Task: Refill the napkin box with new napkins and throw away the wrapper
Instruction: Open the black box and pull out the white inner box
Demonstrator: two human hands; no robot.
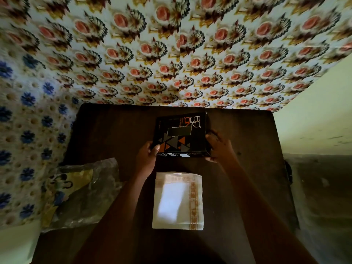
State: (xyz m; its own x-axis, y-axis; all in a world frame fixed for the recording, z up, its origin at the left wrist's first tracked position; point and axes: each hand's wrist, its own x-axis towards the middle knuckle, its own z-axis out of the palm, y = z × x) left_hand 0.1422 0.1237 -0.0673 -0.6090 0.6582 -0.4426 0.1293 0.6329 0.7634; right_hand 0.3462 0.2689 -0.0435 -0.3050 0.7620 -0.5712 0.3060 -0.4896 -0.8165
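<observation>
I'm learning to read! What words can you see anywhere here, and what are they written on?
"ROCK ON": big letters, upside down to the camera, on top of the black napkin box.
Small print beside those letters: too small to read.
White labels on the box's near side: too blurred to read.
Crumpled plastic wrapper: only a picture shows, no readable words.
Stack of napkins: no words.

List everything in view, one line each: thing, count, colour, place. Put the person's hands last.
napkin box: one, black with orange and grey triangles, far middle of the table, held at both ends
napkin stack: one, white with an orange patterned band, table centre, near side of the box
wrapper: one, clear crinkled plastic with yellow and blue print, table's left edge
table: one, dark brown
left hand: gripping the box's left end
right hand: gripping the box's right end
</observation>
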